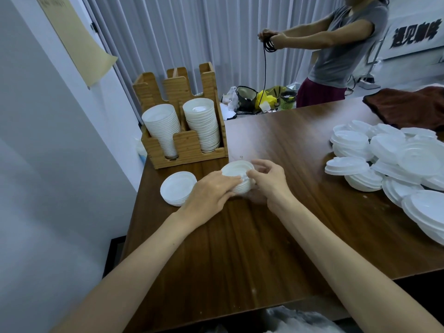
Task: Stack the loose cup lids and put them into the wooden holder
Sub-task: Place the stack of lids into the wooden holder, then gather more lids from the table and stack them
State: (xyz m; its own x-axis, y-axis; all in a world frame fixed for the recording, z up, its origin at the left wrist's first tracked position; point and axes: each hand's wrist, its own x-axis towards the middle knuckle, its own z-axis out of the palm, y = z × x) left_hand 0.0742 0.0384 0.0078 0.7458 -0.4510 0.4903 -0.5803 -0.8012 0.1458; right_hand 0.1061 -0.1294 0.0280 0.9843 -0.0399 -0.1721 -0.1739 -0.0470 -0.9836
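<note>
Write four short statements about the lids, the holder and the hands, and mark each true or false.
1. The right hand pinches a small stack of lids while the left hand lies against it. True.
2. The holder's two front compartments are empty. False: the wooden holder has a tapered white stack in one and stacked lids in the other.
3. A second short lid stack lies on the table, left of the hands. True.
4. The loose lids are piled at the table's left edge. False: the loose pile is on the right side.
</note>
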